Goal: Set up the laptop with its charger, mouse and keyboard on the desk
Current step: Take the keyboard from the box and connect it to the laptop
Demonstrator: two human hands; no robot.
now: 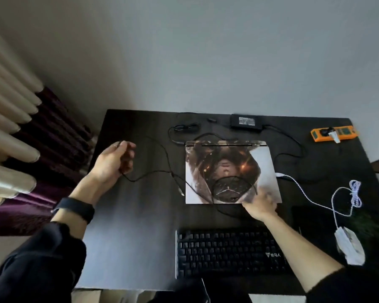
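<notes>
The closed laptop (232, 171), its lid covered by a printed picture, lies on the dark desk (140, 226). My left hand (114, 160) is raised left of it and grips a thin black cable (149, 174) that trails across the lid. My right hand (260, 204) rests on the laptop's near right corner; its grip is blurred. The black keyboard (230, 252) lies in front of the laptop. A white mouse (349, 246) sits at the right, its white cable (302, 189) plugged into the laptop's right side. The black charger brick (246, 122) lies behind the laptop.
An orange power strip (334, 133) with a plug in it lies at the desk's far right. A black mouse pad (313, 224) is beside the keyboard. A radiator (9, 136) and purple fabric (53, 136) stand left of the desk. Wall behind.
</notes>
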